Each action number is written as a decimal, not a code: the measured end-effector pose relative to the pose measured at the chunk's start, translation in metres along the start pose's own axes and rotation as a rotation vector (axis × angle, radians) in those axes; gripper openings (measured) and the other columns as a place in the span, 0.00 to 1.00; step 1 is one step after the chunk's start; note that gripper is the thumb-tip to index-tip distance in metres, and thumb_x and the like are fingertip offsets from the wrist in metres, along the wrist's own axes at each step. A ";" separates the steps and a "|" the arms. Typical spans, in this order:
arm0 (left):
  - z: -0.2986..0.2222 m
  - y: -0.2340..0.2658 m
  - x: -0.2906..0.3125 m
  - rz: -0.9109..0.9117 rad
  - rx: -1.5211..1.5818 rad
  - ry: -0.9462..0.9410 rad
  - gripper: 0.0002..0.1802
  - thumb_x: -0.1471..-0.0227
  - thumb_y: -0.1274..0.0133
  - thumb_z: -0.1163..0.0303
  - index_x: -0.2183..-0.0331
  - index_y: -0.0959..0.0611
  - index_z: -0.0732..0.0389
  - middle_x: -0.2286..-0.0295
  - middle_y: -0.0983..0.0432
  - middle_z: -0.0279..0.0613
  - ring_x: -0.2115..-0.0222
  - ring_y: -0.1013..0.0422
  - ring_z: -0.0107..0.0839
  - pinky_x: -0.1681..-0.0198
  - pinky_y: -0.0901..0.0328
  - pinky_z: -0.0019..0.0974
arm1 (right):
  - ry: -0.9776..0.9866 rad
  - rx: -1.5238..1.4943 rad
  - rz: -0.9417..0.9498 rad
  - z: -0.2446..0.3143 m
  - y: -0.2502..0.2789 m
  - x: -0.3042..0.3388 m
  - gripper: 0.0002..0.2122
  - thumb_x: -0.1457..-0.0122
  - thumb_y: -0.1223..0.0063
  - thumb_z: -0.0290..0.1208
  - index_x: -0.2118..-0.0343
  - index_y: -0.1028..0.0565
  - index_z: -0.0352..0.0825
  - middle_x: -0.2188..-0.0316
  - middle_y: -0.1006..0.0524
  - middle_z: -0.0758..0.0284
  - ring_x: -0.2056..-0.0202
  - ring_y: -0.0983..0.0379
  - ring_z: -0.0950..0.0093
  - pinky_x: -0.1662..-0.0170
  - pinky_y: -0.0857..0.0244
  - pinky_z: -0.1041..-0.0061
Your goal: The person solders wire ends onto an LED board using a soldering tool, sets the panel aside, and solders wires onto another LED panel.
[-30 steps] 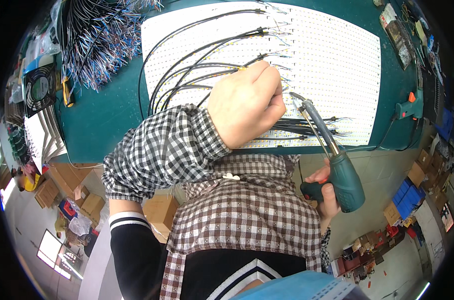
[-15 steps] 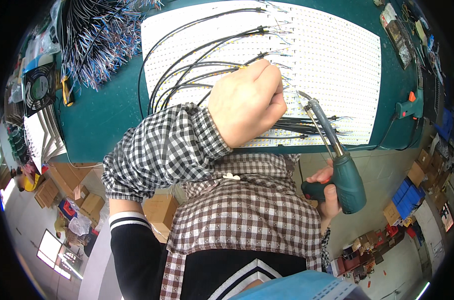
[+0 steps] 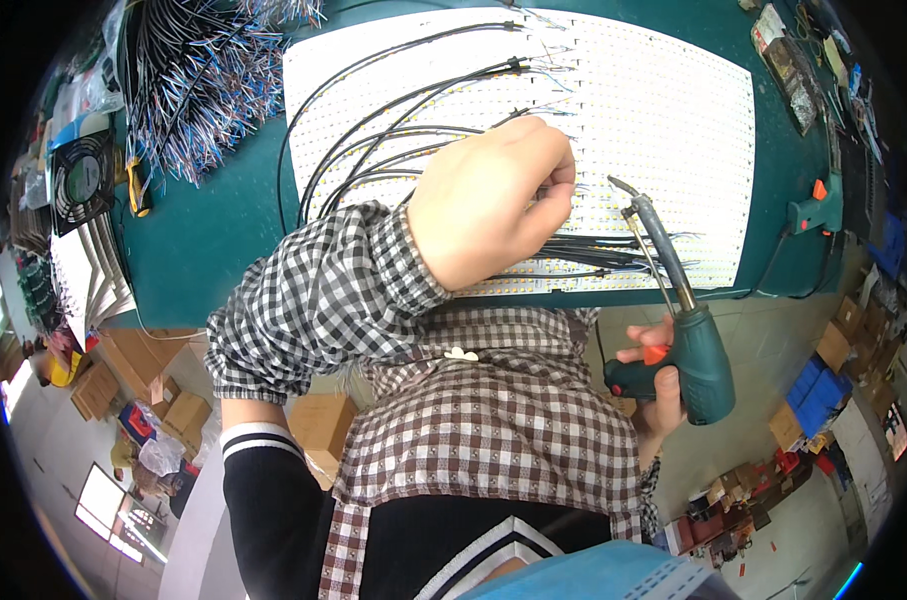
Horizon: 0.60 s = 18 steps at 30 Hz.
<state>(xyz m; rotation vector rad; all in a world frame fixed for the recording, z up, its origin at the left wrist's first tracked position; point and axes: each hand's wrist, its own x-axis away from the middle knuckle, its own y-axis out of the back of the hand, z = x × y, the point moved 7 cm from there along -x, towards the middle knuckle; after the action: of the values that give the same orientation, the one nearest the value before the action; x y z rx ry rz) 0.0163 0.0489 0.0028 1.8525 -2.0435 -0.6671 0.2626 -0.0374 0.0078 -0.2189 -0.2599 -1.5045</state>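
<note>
- On the white LED panel (image 3: 663,120), the left hand (image 3: 483,205) pinches a black wire (image 3: 373,125) closed-fisted.
- The right hand (image 3: 663,385) grips the soldering gun (image 3: 688,340); its hot tip risks scorching neighbouring wires if it drifts.

soldering gun (image 3: 688,345) | tip raised slightly off cables (image 3: 593,255) | right hand (image 3: 663,385) shifted outward

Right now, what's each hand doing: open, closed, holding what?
Left hand: closed, pinching a black cable on the white LED panel.
Right hand: closed on the green soldering gun.
</note>
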 end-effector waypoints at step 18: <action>0.005 -0.005 -0.002 0.085 -0.053 0.015 0.03 0.56 0.46 0.75 0.74 0.24 0.63 0.76 0.28 0.43 0.76 0.28 0.38 0.73 0.33 0.36 | -0.119 -0.003 0.087 -0.013 0.001 0.004 0.36 0.45 0.43 0.46 0.47 0.40 0.17 0.69 0.29 0.63 0.66 0.29 0.71 0.61 0.27 0.69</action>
<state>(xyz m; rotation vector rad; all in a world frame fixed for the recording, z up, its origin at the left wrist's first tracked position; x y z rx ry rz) 0.0181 0.0510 -0.0037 1.7260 -2.0620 -0.6752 0.2641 -0.0452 -0.0029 -0.3186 -0.3393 -1.4077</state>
